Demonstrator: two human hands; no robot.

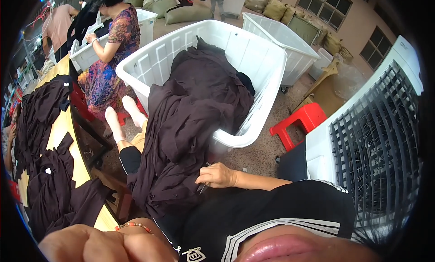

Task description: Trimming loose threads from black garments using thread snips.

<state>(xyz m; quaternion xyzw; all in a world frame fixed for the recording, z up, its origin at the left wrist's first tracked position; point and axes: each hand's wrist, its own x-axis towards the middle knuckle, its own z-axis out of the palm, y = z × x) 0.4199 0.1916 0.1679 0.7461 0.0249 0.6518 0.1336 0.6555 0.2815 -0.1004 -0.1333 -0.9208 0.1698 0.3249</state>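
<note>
A dark brown garment (176,149) with small buttons lies over my lap and runs up into a large white plastic bin (136,65), joining a heap of the same cloth. My right hand (218,175) is closed around thin metal snips (202,188), their points just over the garment's edge. Close to the camera at the lower left is my left hand (90,244), raised, with its fingers curled in. Anything inside those fingers is hidden. A red beaded bracelet (136,225) shows at that wrist.
Brown garments (50,185) lie along a pale wooden table (84,164) at left. A red stool (301,121) and a large fan unit (371,139) stand at right. Another white bin (283,44) is behind. A person in a patterned dress (111,65) works at the far left.
</note>
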